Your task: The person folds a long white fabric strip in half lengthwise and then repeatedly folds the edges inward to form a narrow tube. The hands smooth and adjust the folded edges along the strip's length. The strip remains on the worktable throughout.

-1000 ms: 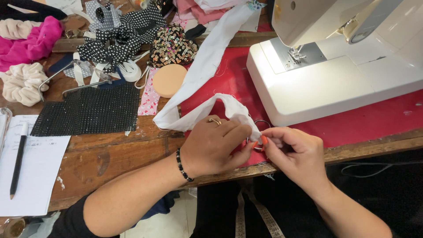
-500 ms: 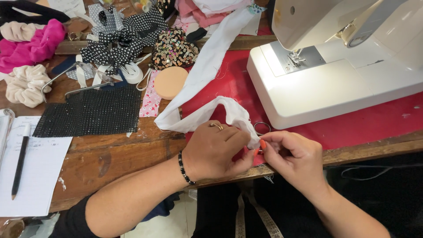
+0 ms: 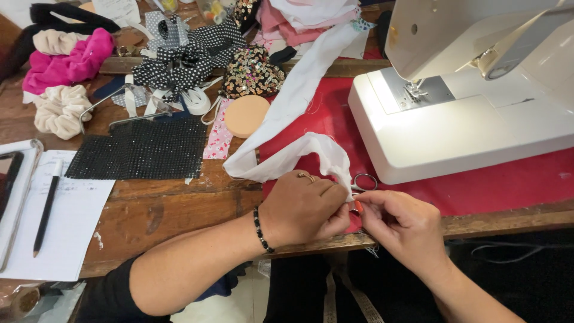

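Note:
A long white fabric strip (image 3: pixel 299 96) runs from the pile at the back down across the red mat (image 3: pixel 502 185) and folds near the table's front edge. My left hand (image 3: pixel 302 209), with a ring and a black bead bracelet, pinches the strip's near end. My right hand (image 3: pixel 400 224) meets it from the right, fingertips closed on the same end of the fabric. Small scissors (image 3: pixel 363 182) lie on the mat just behind my fingers, partly hidden.
A white sewing machine (image 3: pixel 472 101) stands at the right. At the back left lie scrunchies (image 3: pixel 63 107), polka-dot bows (image 3: pixel 179 60), a sequined piece (image 3: pixel 251 72), a round peach pad (image 3: pixel 246 115) and a black mesh sheet (image 3: pixel 140 149). Paper with a pen (image 3: pixel 46 206) lies at the left.
Both hands stay together at the strip's end; the fingers have shifted slightly along the fabric. Nothing else has moved.

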